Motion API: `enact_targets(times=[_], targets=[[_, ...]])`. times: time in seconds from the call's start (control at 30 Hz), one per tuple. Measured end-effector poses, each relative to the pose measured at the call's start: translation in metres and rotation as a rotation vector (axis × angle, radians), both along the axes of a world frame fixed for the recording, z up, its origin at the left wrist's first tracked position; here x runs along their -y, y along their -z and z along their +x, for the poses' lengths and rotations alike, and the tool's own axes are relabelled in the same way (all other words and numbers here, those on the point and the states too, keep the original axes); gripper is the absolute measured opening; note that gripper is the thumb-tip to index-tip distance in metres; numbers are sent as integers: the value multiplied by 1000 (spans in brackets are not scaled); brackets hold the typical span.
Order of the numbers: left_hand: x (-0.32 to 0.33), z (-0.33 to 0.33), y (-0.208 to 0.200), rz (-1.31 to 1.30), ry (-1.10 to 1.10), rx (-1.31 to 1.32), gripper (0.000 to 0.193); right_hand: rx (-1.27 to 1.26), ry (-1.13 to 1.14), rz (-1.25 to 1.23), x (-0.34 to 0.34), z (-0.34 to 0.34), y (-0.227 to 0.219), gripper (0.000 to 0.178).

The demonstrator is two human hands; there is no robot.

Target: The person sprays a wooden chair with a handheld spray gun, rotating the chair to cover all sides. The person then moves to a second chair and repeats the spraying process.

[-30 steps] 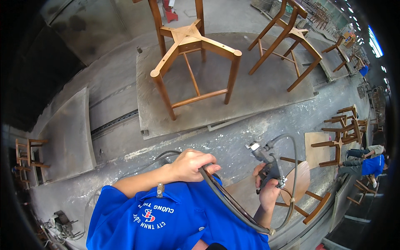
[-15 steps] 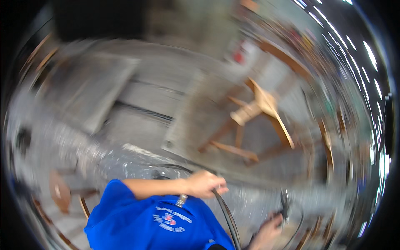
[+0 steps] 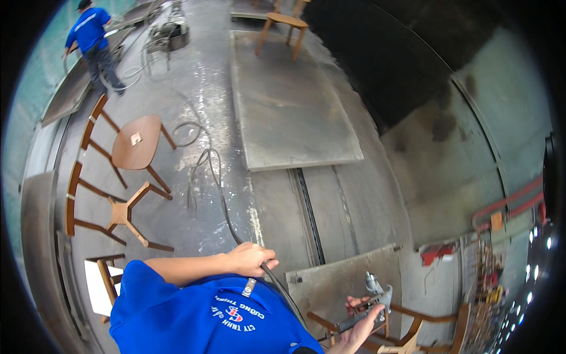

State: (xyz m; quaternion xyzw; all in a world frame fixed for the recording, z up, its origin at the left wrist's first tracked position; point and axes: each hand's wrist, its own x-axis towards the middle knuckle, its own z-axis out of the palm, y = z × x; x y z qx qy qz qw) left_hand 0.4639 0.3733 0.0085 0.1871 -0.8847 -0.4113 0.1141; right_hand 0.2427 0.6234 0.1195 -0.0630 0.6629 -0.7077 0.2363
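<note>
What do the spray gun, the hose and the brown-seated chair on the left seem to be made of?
Spray gun: likely metal, by its silvery-grey shine. Hose: probably rubber or plastic, dark and bending in loose curves. Brown-seated chair: apparently wood, perhaps stained, by its even warm-brown tone; varnish is unclear.

A bright blue short-sleeved shirt point(image 3: 171, 318) spreads around seven o'clock. White arched lettering point(image 3: 240, 326) surrounds a red-and-white emblem point(image 3: 234, 311); a silvery metal clip point(image 3: 249, 288) sits at the emblem's one o'clock, a small pale button point(image 3: 293, 345) at four.
</note>
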Motion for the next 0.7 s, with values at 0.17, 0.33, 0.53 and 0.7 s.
enact_targets(times=[0.17, 0.33, 0.53, 0.7], targets=[[61, 11, -15, -140, -315, -272, 23, 39, -273, -89, 128, -27, 24, 59], [151, 12, -34, -318, -491, -397, 20, 137, -480, -211, 235, -47, 32, 61], [259, 11, -35, -426, -606, -375, 18, 198, -450, -208, 368, -71, 54, 58], [344, 30, -51, -387, -738, -367, 16, 148, -467, -119, 516, -72, 43, 57]])
